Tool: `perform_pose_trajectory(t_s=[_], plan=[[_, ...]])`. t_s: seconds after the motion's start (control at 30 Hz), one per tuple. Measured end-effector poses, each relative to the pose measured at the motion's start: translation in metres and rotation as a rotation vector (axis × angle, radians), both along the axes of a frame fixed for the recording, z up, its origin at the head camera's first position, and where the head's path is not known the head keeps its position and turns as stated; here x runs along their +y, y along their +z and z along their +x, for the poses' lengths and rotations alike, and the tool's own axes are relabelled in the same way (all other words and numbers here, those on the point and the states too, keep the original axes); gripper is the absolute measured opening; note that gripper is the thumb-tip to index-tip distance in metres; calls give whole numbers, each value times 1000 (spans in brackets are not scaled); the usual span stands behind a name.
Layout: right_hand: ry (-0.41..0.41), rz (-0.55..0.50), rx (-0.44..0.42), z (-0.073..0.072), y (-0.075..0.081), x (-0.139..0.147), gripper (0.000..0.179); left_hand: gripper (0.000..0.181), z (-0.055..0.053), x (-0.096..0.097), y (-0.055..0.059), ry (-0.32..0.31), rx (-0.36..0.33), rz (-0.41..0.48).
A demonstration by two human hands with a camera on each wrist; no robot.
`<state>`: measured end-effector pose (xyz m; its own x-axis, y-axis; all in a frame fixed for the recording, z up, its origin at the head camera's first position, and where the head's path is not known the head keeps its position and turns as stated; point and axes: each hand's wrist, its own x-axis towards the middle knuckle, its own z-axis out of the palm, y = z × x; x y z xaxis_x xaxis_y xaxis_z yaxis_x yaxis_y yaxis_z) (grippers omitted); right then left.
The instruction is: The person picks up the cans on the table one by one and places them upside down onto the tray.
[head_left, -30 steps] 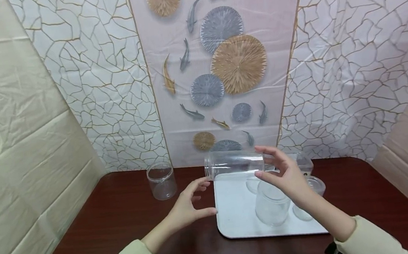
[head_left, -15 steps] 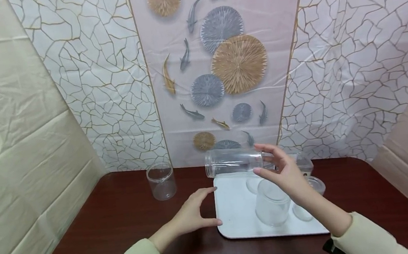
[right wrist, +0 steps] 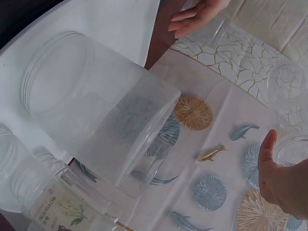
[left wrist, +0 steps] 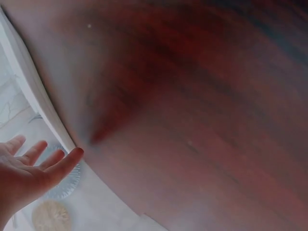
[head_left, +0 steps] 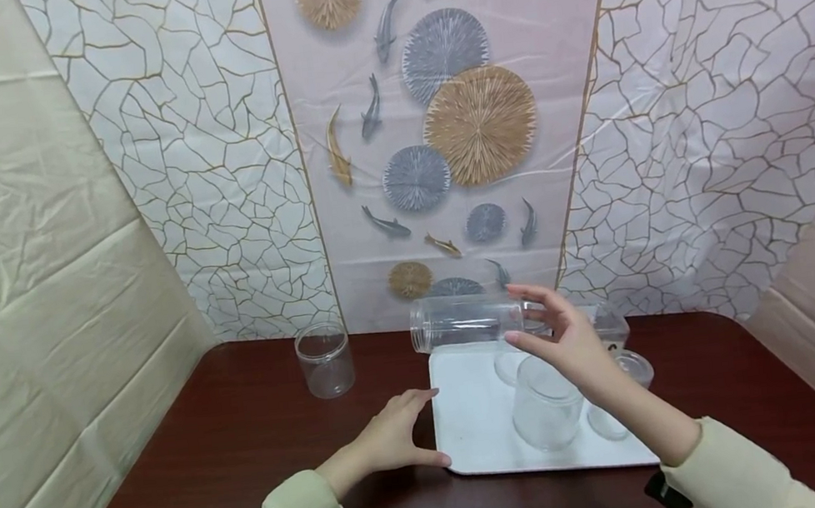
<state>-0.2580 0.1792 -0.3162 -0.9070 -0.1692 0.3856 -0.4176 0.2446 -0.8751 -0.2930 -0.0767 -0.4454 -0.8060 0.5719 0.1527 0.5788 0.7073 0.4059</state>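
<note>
My right hand [head_left: 564, 337] grips a clear cylindrical jar [head_left: 456, 321] by its base end. It is tipped on its side above the back of a white tray [head_left: 471, 414], its threaded open mouth toward the left. The right wrist view shows this hand's thumb and part of the jar at the right edge. My left hand [head_left: 390, 436] is spread at the tray's left edge, thumb and fingers apart, holding nothing. Whether its fingertips touch the rim, I cannot tell. In the left wrist view the fingers [left wrist: 62, 166] are stretched out near the tray's edge.
A wide clear jar [head_left: 549, 410] stands on the tray. To its right are smaller clear containers [head_left: 628, 367], and one jar [right wrist: 60, 207] bears a flower-printed label. Another clear jar [head_left: 325, 364] stands on the dark red table at the back left. A patterned cloth hangs behind.
My left hand has moved down and a little right, away from the held jar's mouth to the tray's left edge. My right hand has risen slightly with the jar.
</note>
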Motion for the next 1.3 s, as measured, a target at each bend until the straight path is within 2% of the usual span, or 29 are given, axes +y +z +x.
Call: perform_pose_trajectory(t_s=[0.33,0.57,0.77,0.93,1.3], plan=[[-17,30,4,-7,-9,2,55,93,-1,9,-9,35,-7,-140],[-30,33,1,-6,-10,-2,54,86,-3,14,-5,54,-33,-202],[-6,44,4,-9,-10,-4,55,84,-3,15,-1,69,-35,-212],[-17,49,18,-13,-10,-2,54,84,-1,16,1,60,-27,-211],[-22,201,8,-24,-13,2,56,86,2,17,2,61,-55,-217]])
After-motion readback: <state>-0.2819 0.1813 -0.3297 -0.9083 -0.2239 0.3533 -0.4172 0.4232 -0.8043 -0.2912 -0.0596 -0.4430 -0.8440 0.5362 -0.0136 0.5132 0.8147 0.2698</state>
